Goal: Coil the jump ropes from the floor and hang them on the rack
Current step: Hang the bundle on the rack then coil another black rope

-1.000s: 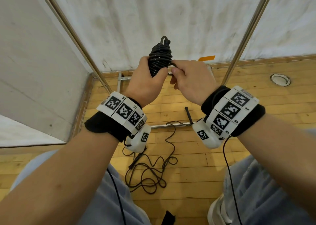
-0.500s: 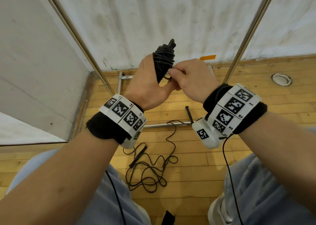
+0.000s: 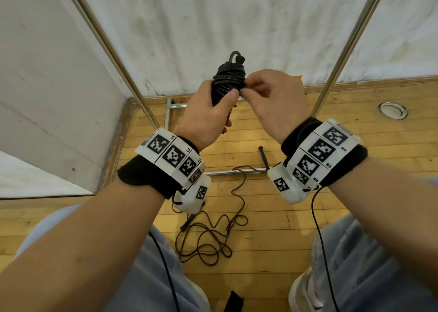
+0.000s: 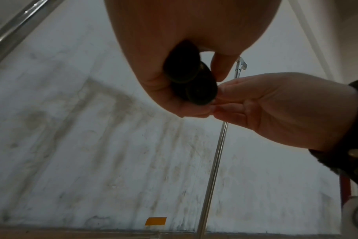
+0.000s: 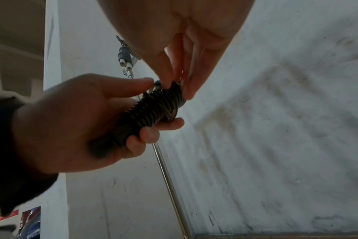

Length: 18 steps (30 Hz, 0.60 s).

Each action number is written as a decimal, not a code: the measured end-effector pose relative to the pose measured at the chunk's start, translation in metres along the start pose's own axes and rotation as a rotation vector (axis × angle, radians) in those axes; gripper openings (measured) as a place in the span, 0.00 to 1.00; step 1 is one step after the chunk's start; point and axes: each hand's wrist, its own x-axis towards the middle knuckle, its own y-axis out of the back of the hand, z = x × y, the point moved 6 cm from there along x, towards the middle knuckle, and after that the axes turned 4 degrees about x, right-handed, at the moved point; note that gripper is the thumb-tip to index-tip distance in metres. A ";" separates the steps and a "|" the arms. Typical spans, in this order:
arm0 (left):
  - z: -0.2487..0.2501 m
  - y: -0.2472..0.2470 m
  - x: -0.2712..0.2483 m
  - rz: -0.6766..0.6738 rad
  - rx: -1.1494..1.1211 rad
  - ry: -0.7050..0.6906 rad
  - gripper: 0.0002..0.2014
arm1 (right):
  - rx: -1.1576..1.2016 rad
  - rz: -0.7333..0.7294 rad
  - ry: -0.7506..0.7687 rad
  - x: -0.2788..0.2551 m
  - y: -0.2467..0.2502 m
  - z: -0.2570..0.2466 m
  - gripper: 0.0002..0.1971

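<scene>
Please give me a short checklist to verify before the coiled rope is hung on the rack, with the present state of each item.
1. Left hand grips the coiled rope: ok, fingers are curled round its lower part.
2. Right hand secures the rope end: cannot tell; its fingertips pinch at the top turns, but the end itself is hidden.
3. Coil is tight and even: ok, the turns lie close together in the right wrist view.
4. Loop at the top is free for hanging: ok, a small loop stands above the coil.
5. Rack hook is free: cannot tell; one bundle already hangs there.
6. All ropes are collected: not ok, a loose rope lies on the floor.
</scene>
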 end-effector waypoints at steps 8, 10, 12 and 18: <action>0.000 -0.008 -0.003 -0.062 -0.075 0.090 0.12 | -0.040 0.075 0.127 -0.005 0.000 -0.010 0.08; 0.001 -0.006 -0.002 -0.043 -0.016 0.065 0.13 | -0.040 0.082 0.130 -0.004 0.002 -0.010 0.09; 0.003 -0.001 -0.001 -0.007 0.076 0.024 0.13 | -0.048 0.072 0.128 -0.002 0.003 -0.010 0.09; 0.006 0.010 0.000 0.091 0.293 -0.054 0.22 | -0.122 -0.020 0.122 -0.001 0.002 -0.011 0.10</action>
